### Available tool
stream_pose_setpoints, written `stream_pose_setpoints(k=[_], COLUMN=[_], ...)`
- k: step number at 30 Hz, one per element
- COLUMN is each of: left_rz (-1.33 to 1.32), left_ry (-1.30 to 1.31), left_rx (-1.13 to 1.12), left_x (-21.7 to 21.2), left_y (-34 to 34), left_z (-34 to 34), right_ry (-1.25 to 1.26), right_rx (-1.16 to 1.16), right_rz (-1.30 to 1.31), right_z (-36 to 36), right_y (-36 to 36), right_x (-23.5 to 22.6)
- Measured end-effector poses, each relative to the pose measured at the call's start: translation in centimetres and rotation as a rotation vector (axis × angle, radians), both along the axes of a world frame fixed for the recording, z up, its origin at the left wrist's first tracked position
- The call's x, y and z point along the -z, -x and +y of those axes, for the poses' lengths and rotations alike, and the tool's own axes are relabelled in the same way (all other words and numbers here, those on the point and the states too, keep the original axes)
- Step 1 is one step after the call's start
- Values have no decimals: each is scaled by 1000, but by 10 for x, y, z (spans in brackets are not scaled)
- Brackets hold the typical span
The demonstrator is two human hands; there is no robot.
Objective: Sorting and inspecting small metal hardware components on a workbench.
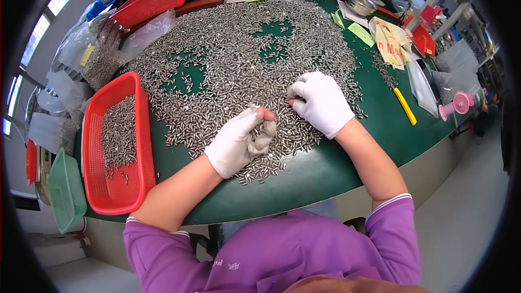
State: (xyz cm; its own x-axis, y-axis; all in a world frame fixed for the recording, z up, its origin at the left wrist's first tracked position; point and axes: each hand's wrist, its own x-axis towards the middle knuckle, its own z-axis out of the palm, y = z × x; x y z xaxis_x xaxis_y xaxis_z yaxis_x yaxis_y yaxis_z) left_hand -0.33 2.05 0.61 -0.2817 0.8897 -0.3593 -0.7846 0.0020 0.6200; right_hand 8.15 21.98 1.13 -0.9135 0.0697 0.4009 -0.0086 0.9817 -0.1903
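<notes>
Small silvery metal pins (239,70) lie in a broad, dense spread over the green tabletop (304,176). My left hand (241,140), in a white glove with bare fingertips, rests at the near side of the spread. Its fingers are curled in toward the thumb; whatever they hold is too small or hidden to make out. To its right, my right hand (321,103), gloved the same way, is above the pins with thumb and fingertips pinched together. I cannot make out what is between them.
A red plastic basket (142,146) partly filled with pins stands at the left, beside a green basket (66,192). Bags of pins (100,57) are piled behind. On the right lie a yellow-handled tool (404,107), a metal bowl (360,3) and a pink tape dispenser-like object (457,105).
</notes>
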Motion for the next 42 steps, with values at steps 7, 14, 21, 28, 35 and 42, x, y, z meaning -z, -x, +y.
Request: stream_pose_setpoints(k=[7,14,21,28,35,42], left_rz=[10,10,10,47,45,37], left_ry=[5,15,-83,-60,-66,-29], left_rx=[12,5,44,30,21,4], left_x=[2,2,6,7,4,5], left_y=[0,0,0,-1,0,2], left_z=[0,1,0,0,0,-1], right_ry=[114,103,940,999,95,-18], right_rx=[-76,-46,-224,-345,-21,37], right_rz=[-48,95,-1,-119,22,-87], right_z=[1,-2,-21,-29,-1,-5], right_y=[0,0,-6,-5,-7,-1], right_x=[3,-3,-15,-6,1,-1])
